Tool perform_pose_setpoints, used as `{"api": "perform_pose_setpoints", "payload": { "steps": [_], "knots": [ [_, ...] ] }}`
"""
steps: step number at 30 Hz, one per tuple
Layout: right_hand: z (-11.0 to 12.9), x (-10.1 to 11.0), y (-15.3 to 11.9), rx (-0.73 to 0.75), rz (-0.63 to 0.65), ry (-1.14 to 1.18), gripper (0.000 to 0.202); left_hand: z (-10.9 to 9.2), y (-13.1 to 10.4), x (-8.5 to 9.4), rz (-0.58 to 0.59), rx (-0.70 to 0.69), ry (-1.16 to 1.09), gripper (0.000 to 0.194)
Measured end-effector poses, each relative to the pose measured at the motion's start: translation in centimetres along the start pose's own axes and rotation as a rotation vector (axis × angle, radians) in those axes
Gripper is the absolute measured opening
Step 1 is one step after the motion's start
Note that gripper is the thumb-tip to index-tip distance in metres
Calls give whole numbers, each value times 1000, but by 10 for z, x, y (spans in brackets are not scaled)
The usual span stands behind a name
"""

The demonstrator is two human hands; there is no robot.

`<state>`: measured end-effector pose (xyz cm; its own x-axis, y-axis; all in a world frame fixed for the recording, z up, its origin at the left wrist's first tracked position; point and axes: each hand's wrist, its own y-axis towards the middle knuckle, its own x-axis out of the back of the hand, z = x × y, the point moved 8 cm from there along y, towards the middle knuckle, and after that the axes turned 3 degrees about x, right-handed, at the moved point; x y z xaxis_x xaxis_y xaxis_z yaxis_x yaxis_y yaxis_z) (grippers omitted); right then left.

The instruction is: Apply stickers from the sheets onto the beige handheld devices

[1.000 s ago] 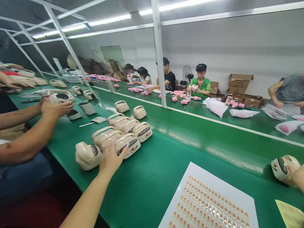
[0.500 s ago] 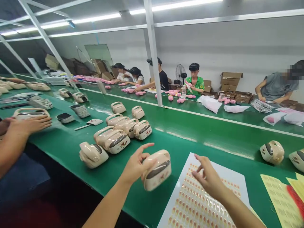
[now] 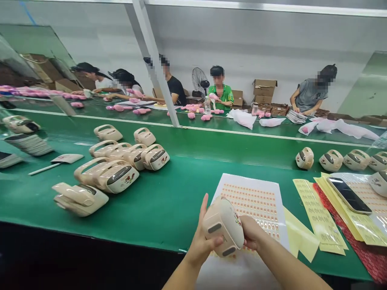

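A cream plastic appliance (image 3: 222,225) with a rounded body and a flower print is tilted so that two dark pads on its underside show. My left hand (image 3: 201,241) grips it from the left, thumb across the underside. On the right side my right hand (image 3: 252,234) holds it too, its fingers partly hidden behind the body. Under both hands lies a white sheet (image 3: 272,191) with rows of small orange-and-white stickers. Similar handled appliances (image 3: 121,177) stand in a group to the left, and one (image 3: 80,199) lies nearest the front edge.
Yellow sticker sheets (image 3: 320,215), a red mesh (image 3: 363,257) and a phone (image 3: 349,195) lie on the right. More appliances (image 3: 331,160) line the back right. A white paddle-shaped piece (image 3: 68,158) is at left. Co-workers sit across the green bench (image 3: 181,189).
My left hand has brought the appliance right, over the sticker sheet, and turned its underside into view. My right hand, empty before, now holds it as well. The view has swung right.
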<state>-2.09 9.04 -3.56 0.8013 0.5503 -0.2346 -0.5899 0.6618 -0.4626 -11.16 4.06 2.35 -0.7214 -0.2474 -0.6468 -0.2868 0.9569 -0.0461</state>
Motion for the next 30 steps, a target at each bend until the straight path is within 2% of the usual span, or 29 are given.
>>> {"api": "perform_pose_setpoints", "payload": {
  "steps": [2,5,7,9,11,15,17,19,22,26,30],
  "knots": [
    [-12,7,-12,62,-68,-112,34,13,-5,10,-46,4,-5,111],
    [-14,14,-36,429,-189,-644,37,23,-8,31,-147,48,-81,87],
    [-23,6,-49,653,-209,-1078,66,25,-9,45,-217,78,-139,77],
    [-37,2,-51,747,-230,-1394,92,22,-10,54,-262,87,-177,74],
    [-42,3,-50,816,-320,-1555,85,15,-12,57,-277,65,-191,72],
    [-37,-1,-63,1075,-509,-1635,40,5,-18,53,-276,19,-183,62],
    [-36,-4,-73,1159,-541,-1644,35,5,-20,49,-280,-7,-195,62],
    [-35,-4,-80,1166,-565,-1639,37,11,-20,46,-287,-23,-221,63],
    [-31,0,-86,1114,-577,-1617,34,30,-14,42,-307,12,-263,57],
    [-30,0,-86,1054,-456,-1514,49,52,-5,44,-347,82,-281,38],
    [-37,-4,-87,1075,-521,-1422,28,56,-2,47,-374,87,-291,35]
  ]
}}
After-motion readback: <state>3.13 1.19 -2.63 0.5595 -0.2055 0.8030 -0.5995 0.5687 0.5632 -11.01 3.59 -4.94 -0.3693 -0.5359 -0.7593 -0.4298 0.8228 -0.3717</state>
